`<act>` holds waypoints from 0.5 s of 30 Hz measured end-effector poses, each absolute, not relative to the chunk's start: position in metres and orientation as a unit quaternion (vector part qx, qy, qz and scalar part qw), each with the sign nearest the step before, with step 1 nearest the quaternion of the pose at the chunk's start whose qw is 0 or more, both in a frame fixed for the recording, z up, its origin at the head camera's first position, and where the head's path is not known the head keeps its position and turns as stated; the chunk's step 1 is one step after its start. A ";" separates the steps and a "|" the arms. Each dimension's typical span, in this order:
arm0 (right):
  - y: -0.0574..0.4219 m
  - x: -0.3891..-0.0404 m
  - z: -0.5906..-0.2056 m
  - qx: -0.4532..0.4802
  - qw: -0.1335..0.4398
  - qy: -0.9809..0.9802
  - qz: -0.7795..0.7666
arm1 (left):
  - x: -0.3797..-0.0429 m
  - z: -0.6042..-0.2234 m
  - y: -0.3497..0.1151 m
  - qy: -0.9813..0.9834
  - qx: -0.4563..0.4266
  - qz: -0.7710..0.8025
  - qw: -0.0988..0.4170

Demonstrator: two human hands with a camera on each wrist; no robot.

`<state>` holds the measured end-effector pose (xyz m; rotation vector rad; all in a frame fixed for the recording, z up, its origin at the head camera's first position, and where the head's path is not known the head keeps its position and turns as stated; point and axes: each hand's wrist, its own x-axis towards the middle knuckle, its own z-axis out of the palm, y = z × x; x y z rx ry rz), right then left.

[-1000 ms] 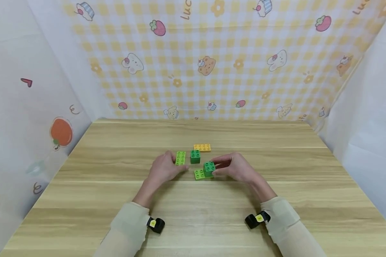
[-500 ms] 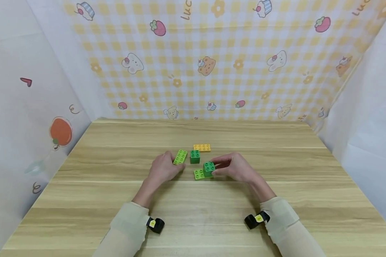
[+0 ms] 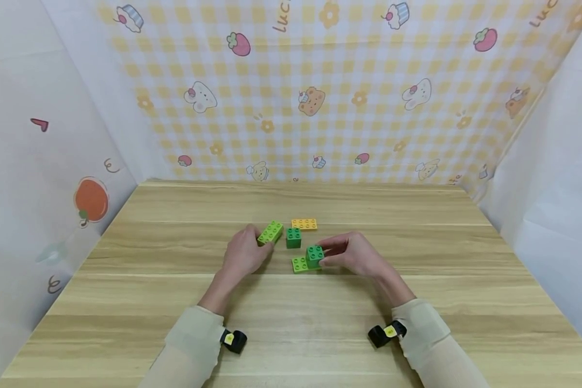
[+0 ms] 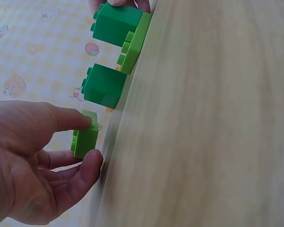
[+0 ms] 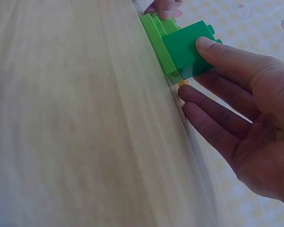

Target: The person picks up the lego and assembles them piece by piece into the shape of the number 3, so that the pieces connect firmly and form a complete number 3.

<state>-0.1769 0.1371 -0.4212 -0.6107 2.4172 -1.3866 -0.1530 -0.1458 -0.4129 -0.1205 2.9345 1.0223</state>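
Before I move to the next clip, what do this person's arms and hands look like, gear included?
The left sleeve and right sleeve are pale cream with wide cuffs. Each cuff bears a black strapped-on device, left device and right device, beside a small yellow label. The left hand and right hand are gloveless.

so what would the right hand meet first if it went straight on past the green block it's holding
Past the held block, the right hand would probably meet the other dark green block first, though depth is unclear and it might pass just in front.
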 end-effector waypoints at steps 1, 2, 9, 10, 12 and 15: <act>0.137 -0.177 -0.421 -0.211 0.143 0.839 -0.481 | -0.153 -0.413 -0.146 0.943 -0.041 0.331 0.011; 0.137 -0.177 -0.421 -0.210 0.143 0.840 -0.480 | -0.153 -0.412 -0.146 0.942 -0.043 0.333 0.008; 0.137 -0.177 -0.421 -0.205 0.142 0.843 -0.476 | -0.154 -0.409 -0.144 0.931 -0.052 0.360 -0.006; 0.137 -0.177 -0.421 -0.205 0.142 0.843 -0.477 | -0.154 -0.409 -0.144 0.929 -0.052 0.366 -0.008; 0.136 -0.176 -0.422 -0.203 0.142 0.843 -0.478 | -0.154 -0.408 -0.143 0.925 -0.051 0.375 -0.014; 0.136 -0.176 -0.421 -0.201 0.140 0.842 -0.480 | -0.154 -0.408 -0.142 0.919 -0.045 0.390 -0.025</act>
